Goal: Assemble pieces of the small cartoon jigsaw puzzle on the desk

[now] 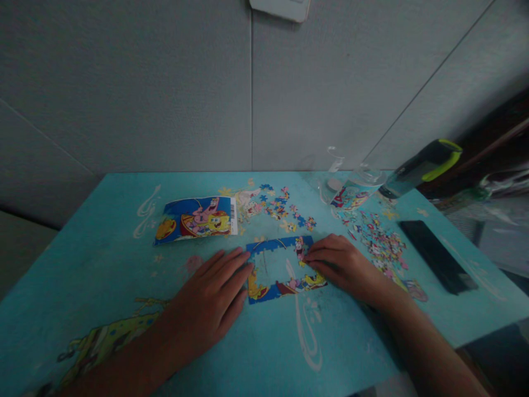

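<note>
A jigsaw puzzle border [270,292] lies on the turquoise table, joined into a rectangle around a bare middle. Its pieces are blue, yellow and pink with cartoon figures. My left hand [219,286] rests flat with fingers stretched out, the tips touching the border's left side. At the border's right side, my right hand [336,262] has its fingers drawn together on a puzzle piece [302,262], and it hides part of that edge. Behind the border are several loose puzzle pieces [278,207]. A picture packet [198,219] with the same cartoon figures lies beyond my left hand.
More loose pieces [382,242] are heaped to the right, near a long dark case [436,256]. A clear plastic container [355,190] with a printed label and a dark bottle [417,168] with a yellow-green strap stand at the back right. A grey wall [185,110] borders the table's far edge.
</note>
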Demonstrator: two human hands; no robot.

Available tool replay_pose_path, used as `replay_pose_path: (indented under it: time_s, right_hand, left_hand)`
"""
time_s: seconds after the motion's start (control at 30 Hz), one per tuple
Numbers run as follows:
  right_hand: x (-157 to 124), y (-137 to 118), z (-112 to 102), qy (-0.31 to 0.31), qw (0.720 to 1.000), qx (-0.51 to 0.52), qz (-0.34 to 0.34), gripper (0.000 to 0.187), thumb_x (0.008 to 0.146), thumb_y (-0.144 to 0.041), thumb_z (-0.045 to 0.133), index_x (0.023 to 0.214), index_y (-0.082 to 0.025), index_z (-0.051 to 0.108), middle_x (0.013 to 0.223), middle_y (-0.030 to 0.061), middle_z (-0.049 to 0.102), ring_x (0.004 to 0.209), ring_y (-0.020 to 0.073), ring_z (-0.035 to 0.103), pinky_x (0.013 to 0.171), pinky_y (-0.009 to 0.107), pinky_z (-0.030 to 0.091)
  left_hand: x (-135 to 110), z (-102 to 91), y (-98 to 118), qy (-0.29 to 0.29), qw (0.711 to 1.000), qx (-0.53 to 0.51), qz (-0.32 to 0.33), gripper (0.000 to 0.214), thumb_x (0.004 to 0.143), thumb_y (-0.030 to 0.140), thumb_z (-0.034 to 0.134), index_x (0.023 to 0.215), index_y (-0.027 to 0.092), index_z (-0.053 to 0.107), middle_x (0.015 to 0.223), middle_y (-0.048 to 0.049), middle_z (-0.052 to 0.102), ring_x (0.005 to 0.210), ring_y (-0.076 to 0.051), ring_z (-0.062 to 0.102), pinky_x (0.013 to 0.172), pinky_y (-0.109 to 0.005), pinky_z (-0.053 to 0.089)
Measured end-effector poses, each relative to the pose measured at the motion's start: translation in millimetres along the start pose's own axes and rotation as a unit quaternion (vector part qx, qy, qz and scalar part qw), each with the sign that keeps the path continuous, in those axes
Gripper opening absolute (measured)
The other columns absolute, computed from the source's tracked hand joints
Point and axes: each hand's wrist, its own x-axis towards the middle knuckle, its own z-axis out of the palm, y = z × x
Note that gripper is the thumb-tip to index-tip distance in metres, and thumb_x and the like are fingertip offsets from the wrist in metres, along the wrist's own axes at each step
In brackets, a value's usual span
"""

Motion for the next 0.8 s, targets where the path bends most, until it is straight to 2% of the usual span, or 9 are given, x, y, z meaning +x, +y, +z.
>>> replay_pose_path:
  time_s: [0.8]
  right_hand:
    - [-1.0,3.0,4.4,0.011,1.0,-0.006,-0.003,0.02,0.1,-0.027,0.062,0.111,-0.025,0.078,0.109,0.0094,0.073,0.098,0.0222,0.067,0.087,0.04,0.056]
  left_hand:
    - [0.5,0.1,0.4,0.003,1.0,-0.011,-0.004,0.045,0.099,0.024,0.056,0.143,0.019,0.056,0.154,-0.0106,0.05,0.143,-0.031,0.046,0.119,-0.056,0.042]
